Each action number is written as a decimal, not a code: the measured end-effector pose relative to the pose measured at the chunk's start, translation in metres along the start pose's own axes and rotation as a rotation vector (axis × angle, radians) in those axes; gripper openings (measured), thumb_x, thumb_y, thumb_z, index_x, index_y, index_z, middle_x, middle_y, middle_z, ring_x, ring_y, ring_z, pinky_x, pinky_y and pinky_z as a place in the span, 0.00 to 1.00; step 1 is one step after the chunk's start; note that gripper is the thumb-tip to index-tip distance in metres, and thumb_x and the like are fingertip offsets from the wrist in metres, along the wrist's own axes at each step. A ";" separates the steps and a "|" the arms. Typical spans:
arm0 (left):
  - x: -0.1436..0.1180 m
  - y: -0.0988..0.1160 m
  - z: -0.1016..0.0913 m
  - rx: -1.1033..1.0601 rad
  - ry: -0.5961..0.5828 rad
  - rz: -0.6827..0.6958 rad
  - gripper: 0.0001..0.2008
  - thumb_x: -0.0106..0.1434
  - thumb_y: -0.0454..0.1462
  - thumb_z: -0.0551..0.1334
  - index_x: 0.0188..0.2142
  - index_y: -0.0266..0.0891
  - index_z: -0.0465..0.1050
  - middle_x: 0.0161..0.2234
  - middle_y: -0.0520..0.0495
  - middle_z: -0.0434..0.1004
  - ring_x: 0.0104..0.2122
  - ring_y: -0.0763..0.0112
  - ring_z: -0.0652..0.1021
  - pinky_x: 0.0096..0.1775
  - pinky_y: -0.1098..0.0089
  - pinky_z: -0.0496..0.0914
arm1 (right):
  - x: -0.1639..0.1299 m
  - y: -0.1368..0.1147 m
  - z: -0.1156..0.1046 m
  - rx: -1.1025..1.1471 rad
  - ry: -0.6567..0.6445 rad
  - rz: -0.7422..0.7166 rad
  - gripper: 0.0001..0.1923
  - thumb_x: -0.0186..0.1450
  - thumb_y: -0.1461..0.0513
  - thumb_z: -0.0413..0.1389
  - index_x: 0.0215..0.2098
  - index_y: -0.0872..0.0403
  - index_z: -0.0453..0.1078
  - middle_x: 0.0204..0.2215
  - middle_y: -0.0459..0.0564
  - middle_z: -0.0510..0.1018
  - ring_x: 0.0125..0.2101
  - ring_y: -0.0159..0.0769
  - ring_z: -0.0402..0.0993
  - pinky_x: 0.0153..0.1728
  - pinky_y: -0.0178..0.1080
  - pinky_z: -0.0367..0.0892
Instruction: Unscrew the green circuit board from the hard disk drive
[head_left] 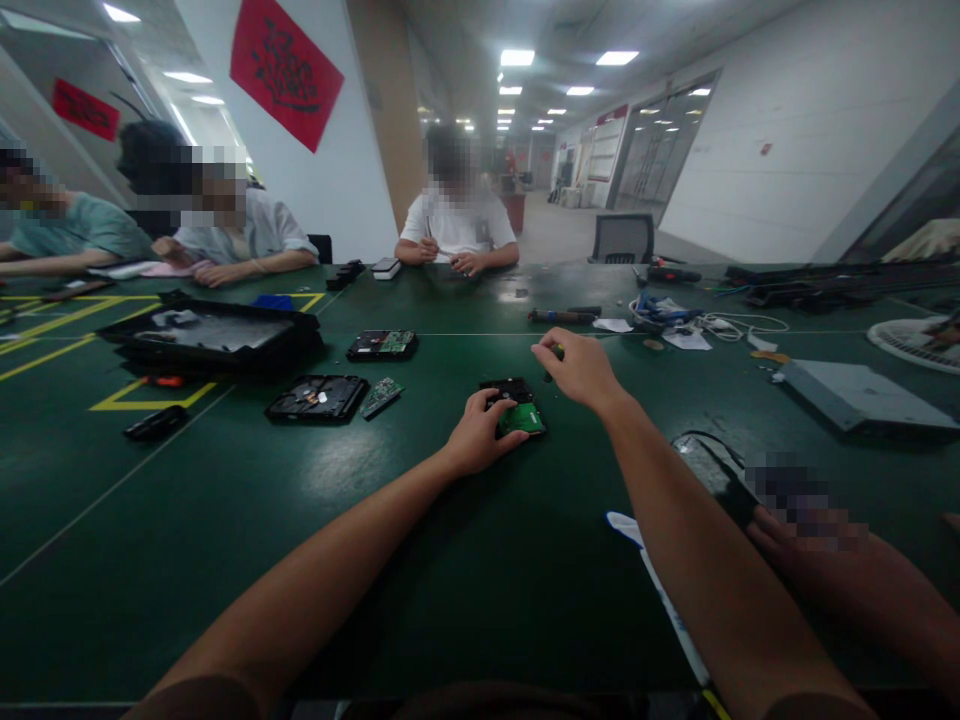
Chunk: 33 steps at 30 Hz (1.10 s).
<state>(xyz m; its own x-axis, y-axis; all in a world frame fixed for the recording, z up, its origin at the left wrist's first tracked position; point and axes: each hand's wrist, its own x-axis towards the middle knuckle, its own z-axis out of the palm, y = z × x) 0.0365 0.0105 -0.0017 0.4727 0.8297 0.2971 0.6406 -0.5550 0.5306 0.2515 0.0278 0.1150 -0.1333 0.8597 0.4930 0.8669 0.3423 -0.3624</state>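
Note:
On the green table in front of me lies a hard drive [523, 417] with its green circuit board facing up. My left hand [480, 432] grips it, thumb at the near edge and fingers over the far left side. Just right of and above the drive, my right hand [579, 368] is closed round a small screwdriver [559, 352]; a bit of yellow and black handle shows, the rest is hidden by the fingers. To the left are another hard drive [382, 345], a black drive casing [316, 398] and a loose circuit board [381, 397].
A black tray [217, 335] stands at left. Tools [566, 315], tangled cables [667, 312] and a silver metal box [870, 395] lie to the right. A white strip [667, 590] is beside my right forearm. Another person's arm [862, 580] reaches in at right; several people sit across the table.

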 end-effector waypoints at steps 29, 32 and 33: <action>-0.001 0.000 0.000 -0.018 0.004 -0.007 0.29 0.64 0.53 0.68 0.61 0.48 0.70 0.67 0.40 0.56 0.68 0.43 0.60 0.65 0.42 0.61 | -0.001 0.000 0.001 0.092 0.002 0.058 0.14 0.65 0.59 0.60 0.48 0.52 0.74 0.35 0.51 0.81 0.33 0.41 0.76 0.38 0.40 0.65; -0.001 -0.001 0.000 -0.011 0.005 -0.001 0.30 0.64 0.53 0.68 0.61 0.47 0.70 0.67 0.39 0.56 0.68 0.43 0.59 0.65 0.43 0.62 | -0.001 0.000 0.002 0.097 0.013 0.034 0.12 0.66 0.54 0.60 0.44 0.52 0.74 0.33 0.50 0.81 0.33 0.40 0.75 0.38 0.39 0.65; -0.001 -0.001 0.001 -0.007 0.006 -0.002 0.30 0.64 0.53 0.68 0.62 0.47 0.70 0.67 0.39 0.56 0.68 0.43 0.60 0.65 0.43 0.62 | -0.001 -0.001 0.002 0.097 0.019 0.024 0.12 0.66 0.53 0.60 0.42 0.52 0.74 0.33 0.50 0.81 0.33 0.40 0.75 0.38 0.39 0.65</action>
<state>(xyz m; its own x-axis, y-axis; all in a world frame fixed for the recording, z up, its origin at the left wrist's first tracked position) 0.0362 0.0105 -0.0032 0.4682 0.8308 0.3008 0.6374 -0.5533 0.5362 0.2500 0.0274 0.1126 -0.1032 0.8610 0.4980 0.8192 0.3576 -0.4484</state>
